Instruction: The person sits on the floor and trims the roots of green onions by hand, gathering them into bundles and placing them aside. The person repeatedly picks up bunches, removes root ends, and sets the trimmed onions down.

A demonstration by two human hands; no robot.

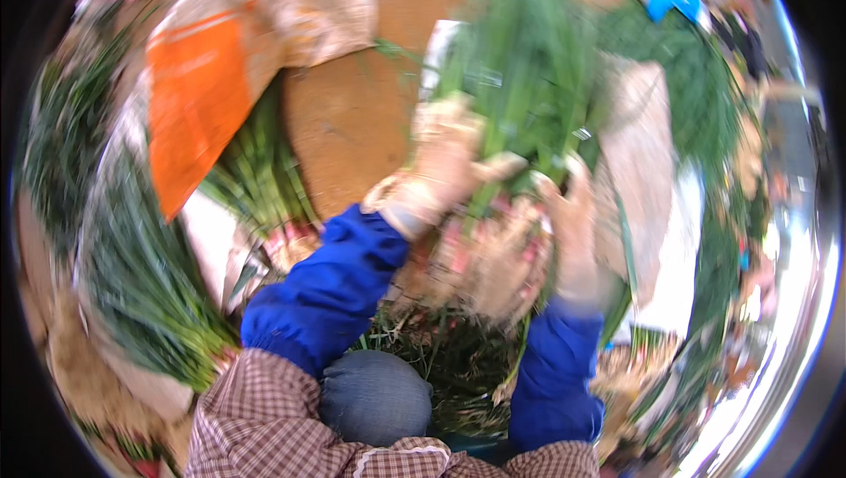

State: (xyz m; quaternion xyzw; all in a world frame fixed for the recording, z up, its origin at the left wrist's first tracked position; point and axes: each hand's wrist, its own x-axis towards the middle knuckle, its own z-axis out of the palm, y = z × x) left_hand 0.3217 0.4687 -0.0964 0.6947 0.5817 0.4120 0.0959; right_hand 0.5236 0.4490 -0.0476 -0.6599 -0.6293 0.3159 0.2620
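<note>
A large bunch of green onions (522, 101) lies before me, its long green leaves pointing away and its reddish, rooted ends towards me. My left hand (449, 154) rests on the bunch's left side with the thumb over the stalks. At the right side, my right hand (572, 213) touches the stalks near the root ends, thumb and fingers apart. Both hands and the leaves are blurred, and whether either hand is closed round stalks is not plain. Blue sleeves cover my forearms.
An orange-and-white woven sack (198, 101) partly covers a smaller onion bunch (264, 174) on the left. Another long bunch (145, 266) lies lower left. A pale sack (638, 147) lies at the right beside more green leaves (694, 81). Loose trimmings (456, 352) cover the ground near my knee (375, 397).
</note>
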